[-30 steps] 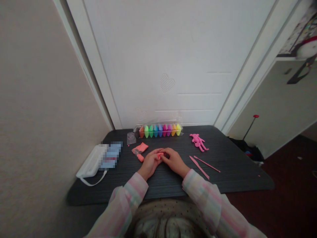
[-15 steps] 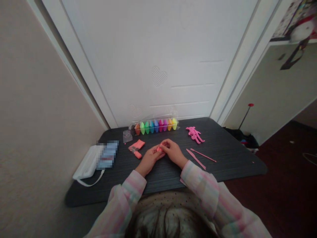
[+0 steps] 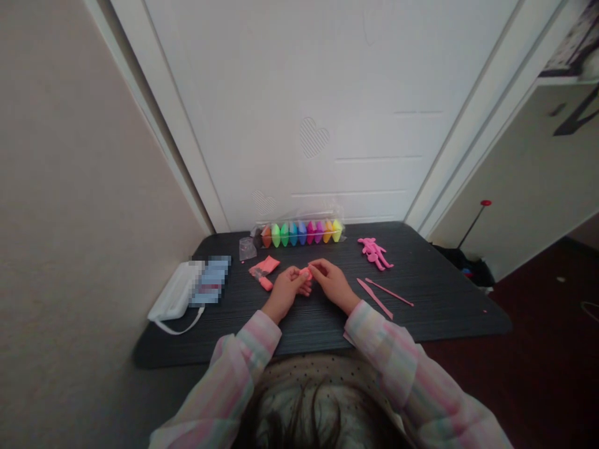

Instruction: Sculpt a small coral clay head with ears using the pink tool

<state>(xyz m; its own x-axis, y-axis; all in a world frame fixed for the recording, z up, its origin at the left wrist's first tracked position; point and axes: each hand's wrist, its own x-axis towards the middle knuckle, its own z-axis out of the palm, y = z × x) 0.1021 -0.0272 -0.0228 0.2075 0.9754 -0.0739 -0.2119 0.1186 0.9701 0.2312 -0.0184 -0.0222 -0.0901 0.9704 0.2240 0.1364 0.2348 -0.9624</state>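
A small lump of coral-coloured modelling clay (image 3: 306,273) is held between my two hands above the dark table (image 3: 318,327). My left hand (image 3: 286,290) is closed round it, thumb on top and fingers curled underneath. From the other side, my right hand (image 3: 331,282) pinches at the lump's edge with thumb and forefinger. Just left of the hands lies an opened coral clay packet (image 3: 264,266), with a loose coral clay piece (image 3: 266,284) at its lower end. To the right rest a pink modelling knife (image 3: 374,298) and a thin pink stick tool (image 3: 389,292).
Along the back edge stands a clear tray of several coloured clays (image 3: 302,233). A crumpled clear wrapper (image 3: 248,248) is beside it. A pink figure-shaped piece (image 3: 375,253) lies at back right. On the left are a white device with a strap (image 3: 174,293) and a blurred blue packet (image 3: 213,280).
My fingers have shifted on the clay: the left hand has turned with its thumb on top, and the right has drawn back to a fingertip pinch. The camera view has swayed slightly.
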